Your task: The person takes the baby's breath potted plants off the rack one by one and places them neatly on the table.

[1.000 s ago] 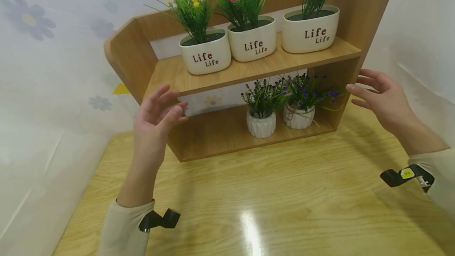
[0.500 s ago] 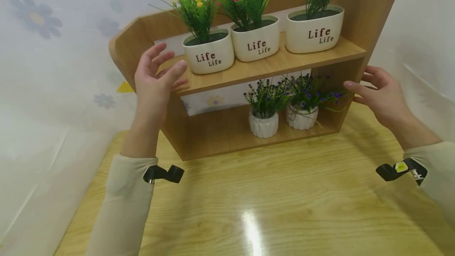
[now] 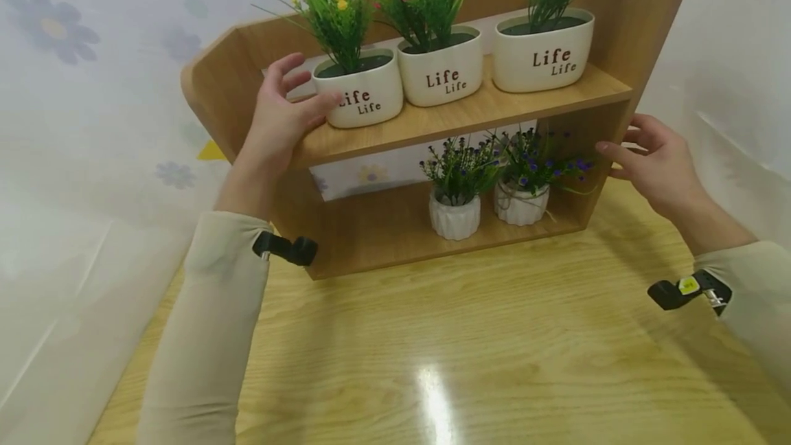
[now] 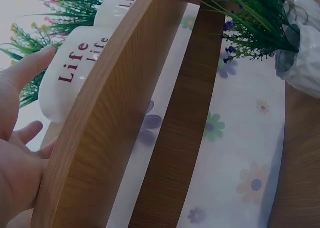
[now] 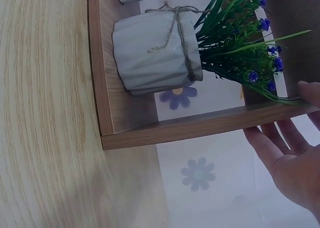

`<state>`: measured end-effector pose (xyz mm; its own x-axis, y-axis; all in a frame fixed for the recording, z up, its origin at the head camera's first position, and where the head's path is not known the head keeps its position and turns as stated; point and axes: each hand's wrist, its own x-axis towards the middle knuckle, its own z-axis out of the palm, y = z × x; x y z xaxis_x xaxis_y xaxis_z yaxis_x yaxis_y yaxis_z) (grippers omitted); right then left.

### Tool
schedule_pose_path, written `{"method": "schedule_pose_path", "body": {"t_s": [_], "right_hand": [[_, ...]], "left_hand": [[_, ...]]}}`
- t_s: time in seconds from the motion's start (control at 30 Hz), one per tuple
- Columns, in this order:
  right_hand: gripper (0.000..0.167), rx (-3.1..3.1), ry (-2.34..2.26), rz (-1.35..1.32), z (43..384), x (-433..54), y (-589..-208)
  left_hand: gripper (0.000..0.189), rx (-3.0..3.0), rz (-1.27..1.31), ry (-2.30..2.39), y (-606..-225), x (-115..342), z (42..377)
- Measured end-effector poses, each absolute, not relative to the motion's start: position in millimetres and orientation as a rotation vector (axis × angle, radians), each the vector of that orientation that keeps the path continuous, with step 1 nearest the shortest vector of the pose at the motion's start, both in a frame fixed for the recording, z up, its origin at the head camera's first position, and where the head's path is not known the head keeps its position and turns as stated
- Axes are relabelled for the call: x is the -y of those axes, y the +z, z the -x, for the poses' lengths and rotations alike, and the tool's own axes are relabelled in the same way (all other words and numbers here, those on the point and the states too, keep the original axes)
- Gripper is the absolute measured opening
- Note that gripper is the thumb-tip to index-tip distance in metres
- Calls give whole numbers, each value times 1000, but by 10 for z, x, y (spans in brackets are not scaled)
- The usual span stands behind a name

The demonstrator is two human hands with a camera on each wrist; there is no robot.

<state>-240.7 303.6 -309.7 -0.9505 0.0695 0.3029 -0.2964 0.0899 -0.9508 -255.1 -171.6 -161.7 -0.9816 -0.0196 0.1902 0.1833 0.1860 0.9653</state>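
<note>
My left hand (image 3: 279, 112) is spread at the left end of the wooden shelf (image 3: 371, 235)'s upper board. Its thumb points across the front of a cream oval flowerpot (image 3: 380, 91) with yellow flowers, and the other fingers stand to the pot's left. In the left wrist view, the fingers are apart around the left side of the flowerpot (image 4: 57, 95); I cannot tell whether the thumb touches it. My right hand (image 3: 658, 160) holds the shelf's right side panel. The right wrist view has the thumb (image 5: 310, 92) over the panel's inner side and the fingers against its outer side.
Two more cream pots share the upper board: one with pink flowers (image 3: 440, 74) and one at right (image 3: 544, 53). Below stand two small white ribbed pots (image 3: 455, 217) with purple flowers. A wooden table (image 3: 371, 349) carries the shelf, before a flower-patterned cloth (image 3: 123, 88).
My left hand has risen from beside the lower compartment to the left pot on the upper board. The right hand has shifted slightly left onto the side panel. The pots stay put.
</note>
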Motion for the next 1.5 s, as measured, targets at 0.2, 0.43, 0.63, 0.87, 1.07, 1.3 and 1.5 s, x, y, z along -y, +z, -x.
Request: {"method": "schedule_pose_path", "body": {"t_s": [0.2, 0.43, 0.63, 0.87, 1.07, 1.3, 1.5], "right_hand": [[48, 2203, 1849, -221, 2390, -3048, -3070], [51, 2252, 1747, -242, 2378, -3025, -3083], [51, 2275, 1678, -237, 2376, -3016, -3079], [48, 2280, 1658, -222, 2371, -3007, -3081], [47, 2286, 1634, -209, 2357, -2984, -3073], [48, 2304, 1607, -194, 2353, -2975, -3073], [47, 2293, 1616, -179, 2369, -2973, -3081]], "left_hand": [[95, 2489, 188, -1744, -1580, 1676, 2700], [95, 2504, 235, -1758, -1572, 1681, 2776], [93, 2506, 263, -1734, -1588, 1698, 2819], [91, 2500, 246, -1727, -1585, 1706, 2823], [90, 2492, 208, -1739, -1568, 1710, 2805], [88, 2443, 161, -1772, -1549, 1723, 2753], [87, 2401, 159, -1794, -1542, 1731, 2665]]}}
